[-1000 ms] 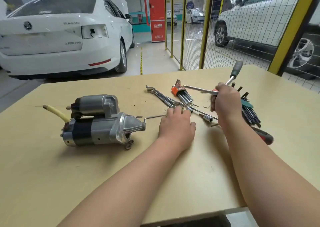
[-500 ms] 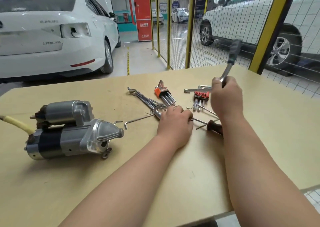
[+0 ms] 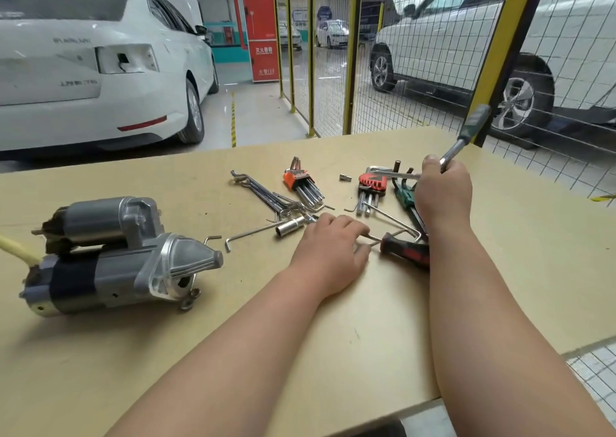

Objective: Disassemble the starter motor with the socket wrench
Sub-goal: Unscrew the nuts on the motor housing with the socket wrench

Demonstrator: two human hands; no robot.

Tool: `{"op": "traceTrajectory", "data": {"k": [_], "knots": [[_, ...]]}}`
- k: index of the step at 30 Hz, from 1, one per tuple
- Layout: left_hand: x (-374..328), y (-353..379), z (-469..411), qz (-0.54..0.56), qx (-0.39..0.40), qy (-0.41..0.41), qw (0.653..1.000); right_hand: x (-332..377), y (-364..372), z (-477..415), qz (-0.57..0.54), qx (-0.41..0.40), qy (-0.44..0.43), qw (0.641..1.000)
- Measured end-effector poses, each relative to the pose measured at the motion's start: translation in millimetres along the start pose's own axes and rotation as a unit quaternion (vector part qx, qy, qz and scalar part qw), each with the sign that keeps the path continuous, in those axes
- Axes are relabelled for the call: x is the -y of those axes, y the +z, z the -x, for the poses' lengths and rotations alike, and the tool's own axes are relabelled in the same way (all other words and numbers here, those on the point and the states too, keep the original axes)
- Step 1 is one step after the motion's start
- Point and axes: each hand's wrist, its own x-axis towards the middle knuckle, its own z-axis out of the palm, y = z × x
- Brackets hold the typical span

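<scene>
Your table (image 3: pixel 333 353) looks like matt, smooth pale board. The starter motor (image 3: pixel 113 260) has a bright cast-metal nose, a duller grey metal body with a matt black band, and a yellow rubbery cable (image 3: pixel 16 251). The wrench (image 3: pixel 465 136) shows a polished metal shaft and dark matt grip. The socket (image 3: pixel 290 227) is shiny metal.

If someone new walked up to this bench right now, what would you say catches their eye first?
Probably the starter motor, lying on its side alone at the left of the table. Next, the right hand raised over the scattered hex keys and wrenches at centre, gripping a socket wrench whose dark handle points up and away. The left hand rests on the table near a loose socket.
</scene>
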Motion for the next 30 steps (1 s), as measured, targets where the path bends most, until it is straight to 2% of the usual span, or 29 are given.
{"op": "traceTrajectory", "data": {"k": [4, 6, 9, 12, 14, 17, 22, 30], "knots": [[-0.4, -3.0, 5.3, 0.013, -0.025, -0.004, 1.000, 3.5, 7.6, 6.0, -0.008, 0.034, -0.006, 0.999], [1.7, -6.1, 5.4, -0.001, -0.076, -0.018, 0.997, 7.0, 14.1, 13.1, -0.010, 0.067, -0.015, 0.998], [16.5, -12.6, 3.5, -0.046, -0.132, -0.123, 0.983, 11.2, 22.9, 23.1, -0.040, 0.102, -0.012, 0.994], [38.5, -15.8, 4.2, -0.059, -0.076, -0.231, 0.968, 12.3, 26.3, 27.8, -0.048, 0.110, -0.021, 0.993], [47.0, -16.5, 6.1, -0.047, -0.054, -0.260, 0.963, 10.5, 26.3, 27.4, -0.031, 0.106, -0.032, 0.993], [50.0, -16.5, 7.0, -0.035, -0.048, -0.264, 0.963, 4.3, 23.1, 21.3, 0.001, 0.071, -0.029, 0.997], [49.3, -15.6, 7.6, -0.020, -0.055, -0.253, 0.966, -2.5, 14.3, 7.5, -0.036, -0.002, 0.028, 0.999], [50.1, -13.2, 6.8, -0.006, -0.060, -0.242, 0.968, 0.5, 20.7, 12.9, -0.051, 0.037, 0.030, 0.998]]}}
